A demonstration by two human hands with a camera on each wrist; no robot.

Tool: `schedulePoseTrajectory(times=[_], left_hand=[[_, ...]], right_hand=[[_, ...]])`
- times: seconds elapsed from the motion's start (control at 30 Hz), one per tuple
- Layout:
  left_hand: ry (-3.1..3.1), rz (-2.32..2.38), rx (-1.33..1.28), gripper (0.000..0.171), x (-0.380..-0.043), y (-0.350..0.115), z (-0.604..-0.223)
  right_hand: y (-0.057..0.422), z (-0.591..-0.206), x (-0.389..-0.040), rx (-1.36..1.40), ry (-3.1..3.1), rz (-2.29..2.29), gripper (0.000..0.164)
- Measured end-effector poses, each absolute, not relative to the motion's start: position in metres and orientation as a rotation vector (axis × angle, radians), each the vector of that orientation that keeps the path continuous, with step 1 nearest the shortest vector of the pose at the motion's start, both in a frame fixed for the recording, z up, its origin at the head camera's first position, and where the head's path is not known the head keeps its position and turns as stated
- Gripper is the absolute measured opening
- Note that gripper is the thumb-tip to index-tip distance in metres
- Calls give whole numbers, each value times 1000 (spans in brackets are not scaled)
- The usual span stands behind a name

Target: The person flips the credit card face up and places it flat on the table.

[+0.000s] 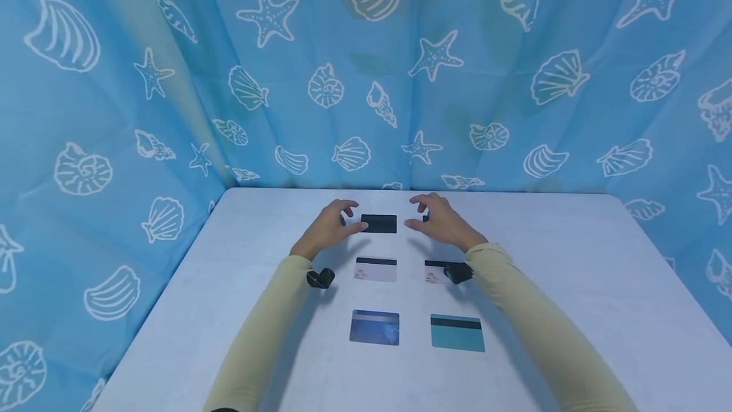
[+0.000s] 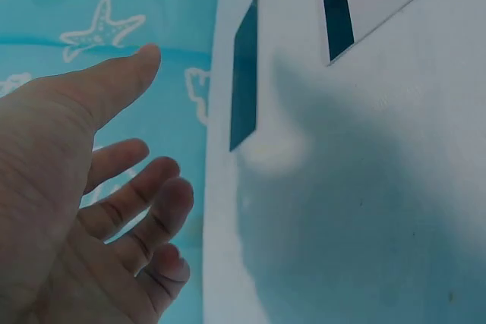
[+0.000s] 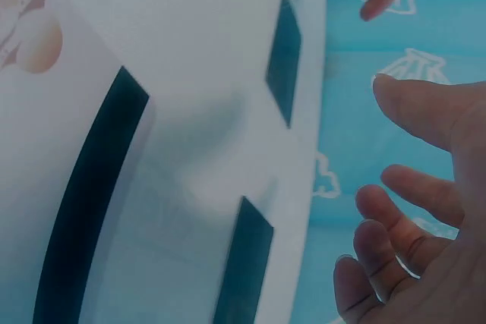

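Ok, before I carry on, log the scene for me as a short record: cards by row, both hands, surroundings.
Far row: black card on the left; dark card on the right, mostly hidden by the right hand in the head view
Middle row: two pale cards with dark stripes, the right one partly covered by a black wrist device
Near row: blue card left, teal card right
Left hand: holding nothing, beside the black card
Right hand: holding nothing
Surface: white table
Backdrop: blue seashell curtain
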State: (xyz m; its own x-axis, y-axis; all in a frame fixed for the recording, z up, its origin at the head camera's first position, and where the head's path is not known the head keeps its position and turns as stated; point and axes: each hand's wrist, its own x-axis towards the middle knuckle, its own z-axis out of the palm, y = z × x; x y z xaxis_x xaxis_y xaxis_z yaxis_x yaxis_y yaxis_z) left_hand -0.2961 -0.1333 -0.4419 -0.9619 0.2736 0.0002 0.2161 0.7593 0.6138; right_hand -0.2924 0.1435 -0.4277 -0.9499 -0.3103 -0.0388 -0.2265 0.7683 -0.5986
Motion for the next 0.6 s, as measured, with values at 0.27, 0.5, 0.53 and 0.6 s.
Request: schedulePoseTrajectory(times=[0.27, 0.5, 0.53, 0.6], left_hand=[[2791, 977, 370, 66, -307, -133, -450], [2750, 950, 368, 66, -310, -129, -454], [2751, 943, 365, 66, -311, -128, -454], [2759, 925, 356, 66, -312, -126, -456]], right_hand=[[134, -440, -303, -388, 2846, -869, 62], [130, -447, -307, -383, 2832, -828, 61], [128, -447, -308, -381, 2830, -823, 62], [126, -448, -309, -381, 2826, -801, 63]])
